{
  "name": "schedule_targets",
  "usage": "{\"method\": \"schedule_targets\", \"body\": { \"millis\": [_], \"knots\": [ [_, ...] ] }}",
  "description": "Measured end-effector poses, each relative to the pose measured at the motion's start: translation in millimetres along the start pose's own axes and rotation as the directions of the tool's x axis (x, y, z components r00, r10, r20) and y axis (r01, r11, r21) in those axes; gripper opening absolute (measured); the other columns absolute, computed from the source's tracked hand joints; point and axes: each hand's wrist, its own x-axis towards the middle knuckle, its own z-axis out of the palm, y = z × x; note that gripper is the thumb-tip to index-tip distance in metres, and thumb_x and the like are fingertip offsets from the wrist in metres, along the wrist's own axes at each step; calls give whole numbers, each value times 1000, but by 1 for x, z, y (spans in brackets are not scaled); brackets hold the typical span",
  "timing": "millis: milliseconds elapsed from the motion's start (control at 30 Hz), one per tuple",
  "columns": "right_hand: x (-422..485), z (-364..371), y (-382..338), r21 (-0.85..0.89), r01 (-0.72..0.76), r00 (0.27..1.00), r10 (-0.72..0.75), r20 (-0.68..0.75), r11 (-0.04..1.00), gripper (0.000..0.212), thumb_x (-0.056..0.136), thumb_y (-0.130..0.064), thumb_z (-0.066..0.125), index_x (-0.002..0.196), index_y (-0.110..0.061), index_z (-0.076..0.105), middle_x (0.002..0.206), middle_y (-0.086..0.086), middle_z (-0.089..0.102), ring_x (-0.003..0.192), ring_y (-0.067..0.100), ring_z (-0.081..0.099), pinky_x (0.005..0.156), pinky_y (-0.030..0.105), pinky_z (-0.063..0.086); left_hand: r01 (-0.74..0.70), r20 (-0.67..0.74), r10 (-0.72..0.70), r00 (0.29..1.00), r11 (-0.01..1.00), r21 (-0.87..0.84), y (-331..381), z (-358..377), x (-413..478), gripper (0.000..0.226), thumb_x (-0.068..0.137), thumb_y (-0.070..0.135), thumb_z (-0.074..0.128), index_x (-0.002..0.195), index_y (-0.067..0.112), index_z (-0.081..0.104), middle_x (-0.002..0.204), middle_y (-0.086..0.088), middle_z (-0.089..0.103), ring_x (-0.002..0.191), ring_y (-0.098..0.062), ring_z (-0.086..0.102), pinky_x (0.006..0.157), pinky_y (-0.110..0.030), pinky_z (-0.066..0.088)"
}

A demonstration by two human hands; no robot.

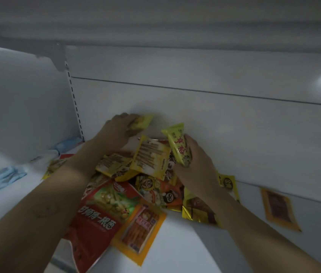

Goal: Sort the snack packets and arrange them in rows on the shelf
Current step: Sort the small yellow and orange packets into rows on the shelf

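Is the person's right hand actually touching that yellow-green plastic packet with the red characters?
Touching. The head view shows the right hand with its fingers curled round the lower half of the yellow-green plastic packet, holding it tilted above the pile of snack packets.

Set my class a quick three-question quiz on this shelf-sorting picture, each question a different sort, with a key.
1. True or false: the right hand holds a yellow-green packet over the pile.
2. The lone orange-edged packet lies: A) on top of the pile; B) flat, apart, to the right of it; C) standing upright.
3. Fill in: the left hand grips a small yellow packet near the shelf's ____ wall.
Key: 1 true; 2 B; 3 back.
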Motion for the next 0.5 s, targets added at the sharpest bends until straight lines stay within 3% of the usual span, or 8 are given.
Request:
{"method": "schedule_targets", "body": {
  "millis": [133,233,333,433,500],
  "knots": [
    [-2,-13,4,74,-73,997,75,-25,995,79,87,-23,63,154,-30,23,127,3,56,102,26,60,84,39,53,-74,-102,54,993,976,-204,49,-11,-6,45,99,39,50,138,20,42,113,-5,51,98,-25,56,81,-37,45],
    [-5,-27,10,116,-87,995,93,-47,989,77,89,-22,63,154,-29,23,129,4,57,105,26,61,90,46,53,6,-177,-50,983,971,-238,85,-14,-11,48,89,51,62,128,27,45,105,2,49,85,-16,56,71,-32,41],
    [-11,-45,18,163,-95,990,110,-90,982,81,86,-21,69,152,-34,25,127,3,56,106,23,60,89,46,54,118,-96,-152,984,948,-297,124,-11,-19,41,84,55,66,105,25,48,92,2,56,70,-5,57,53,-22,37],
    [-23,-67,29,148,-80,987,99,-129,986,80,86,-22,67,151,-40,24,120,3,50,92,19,59,69,35,55,121,-40,-153,987,893,-434,165,2,-37,37,87,52,64,98,21,47,80,3,57,55,-2,58,43,-15,36],
    [-35,-86,35,172,-88,990,106,-98,981,74,91,-22,59,151,-42,22,113,8,50,76,17,59,52,21,45,201,65,-200,978,802,-563,193,10,-52,36,91,56,55,101,23,47,87,0,59,69,-10,61,53,-24,44]
  ]
}}
